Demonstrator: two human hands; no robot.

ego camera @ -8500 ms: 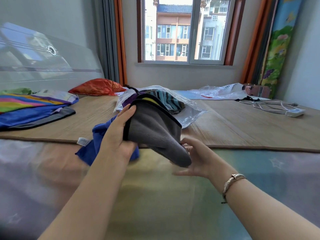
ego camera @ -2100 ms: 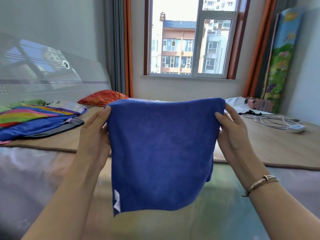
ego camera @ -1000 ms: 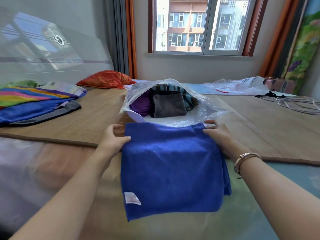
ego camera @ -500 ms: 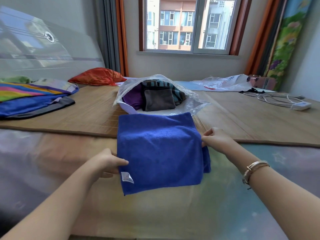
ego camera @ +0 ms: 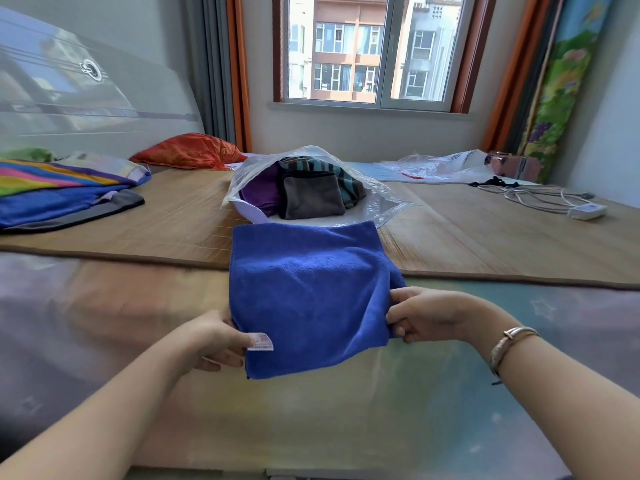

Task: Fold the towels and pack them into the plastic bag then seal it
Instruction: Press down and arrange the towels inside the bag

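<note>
On a bed (ego camera: 104,323) below a window (ego camera: 372,50), left hand (ego camera: 211,339) and right hand (ego camera: 427,315) pinching the near edges of a folded blue towel (ego camera: 311,292), fingers curled round the cloth, open plastic bag (ego camera: 377,199) of towels just beyond it on a bamboo mat (ego camera: 485,237).

Daylight enters through the far window (ego camera: 370,50), where the sky and building facades are overexposed. The glossy headboard (ego camera: 86,95) at far left carries bright reflections of the window. Illumination is bright and even, with soft, faint shadows. Wide-angle distortion bows the frame edges. The near corners appear slightly soft.
</note>
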